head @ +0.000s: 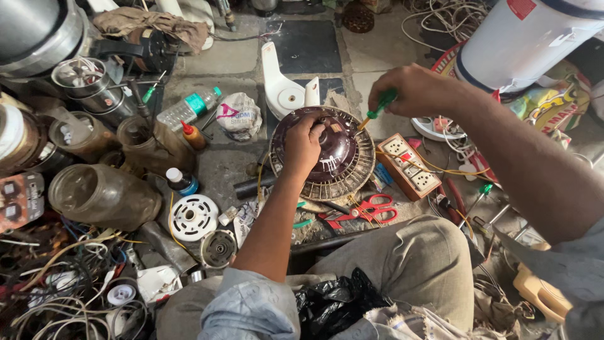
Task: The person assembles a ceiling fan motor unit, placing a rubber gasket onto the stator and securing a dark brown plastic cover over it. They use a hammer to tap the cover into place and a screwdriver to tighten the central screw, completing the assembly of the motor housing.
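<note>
A clear plastic bottle (188, 108) with a teal label lies on the floor toward its far left. Just right of it sits a crumpled white packet (239, 116) with pink and dark print. At the right edge, a colourful printed bag (557, 104), yellow, green and red, lies under a white drum bearing a red label (521, 7).

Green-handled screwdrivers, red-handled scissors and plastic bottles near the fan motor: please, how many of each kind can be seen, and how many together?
Green-handled screwdrivers: 3 (one in the right hand at, one at left, one at right)
Red-handled scissors: 1
Plastic bottles: 3 (clear, orange with red cap, small blue with white cap)
Total: 7
</note>
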